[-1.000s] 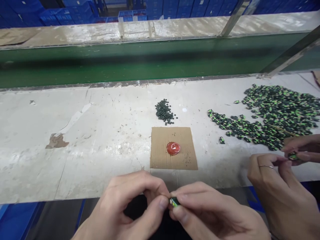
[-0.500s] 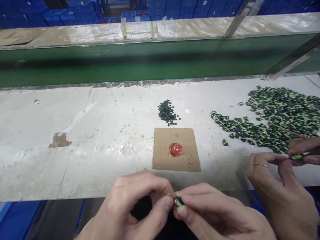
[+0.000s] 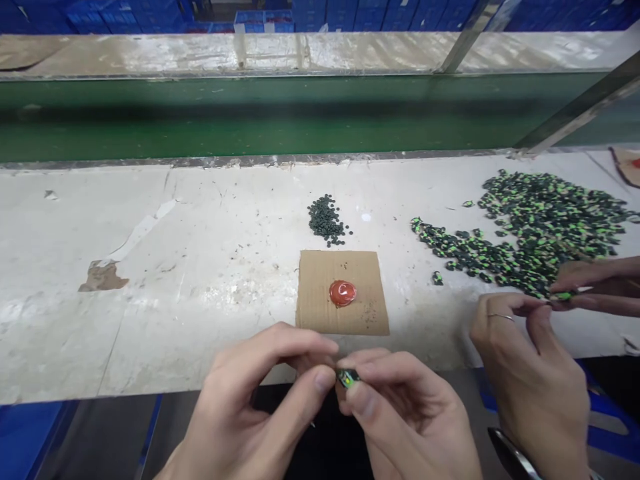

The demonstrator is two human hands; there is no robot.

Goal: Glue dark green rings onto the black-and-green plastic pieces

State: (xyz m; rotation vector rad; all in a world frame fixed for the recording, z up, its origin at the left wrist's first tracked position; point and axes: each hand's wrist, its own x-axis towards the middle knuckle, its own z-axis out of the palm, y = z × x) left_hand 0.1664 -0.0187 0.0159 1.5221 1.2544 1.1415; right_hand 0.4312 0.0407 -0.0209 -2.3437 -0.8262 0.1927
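Observation:
My right hand [image 3: 405, 407] pinches a small black-and-green piece [image 3: 347, 378] between thumb and fingertips, just past the table's near edge. Close against its left end is my left hand [image 3: 270, 393], thumb tip beside the piece and index finger raised above it. The left fingers are curled together; anything between them is hidden. Beyond the hands lies a square of cardboard [image 3: 313, 313] with a glossy red blob [image 3: 343, 293] on it. A small heap of dark round discs [image 3: 326, 220] sits on the table behind the cardboard.
A large pile of black-and-green pieces [image 3: 545, 220] spreads over the table [image 3: 210, 267] at right. There a co-worker's hands [image 3: 535, 373] hold a similar piece. A green strip [image 3: 250, 120] and a ledge run along the back, with blue crates [image 3: 345, 15] behind. A metal post [image 3: 580, 100] slants at right.
My left index finger has lifted off the piece, and the fingertips have parted a little. Both hands are slightly higher in view. The view has shifted a little to the right.

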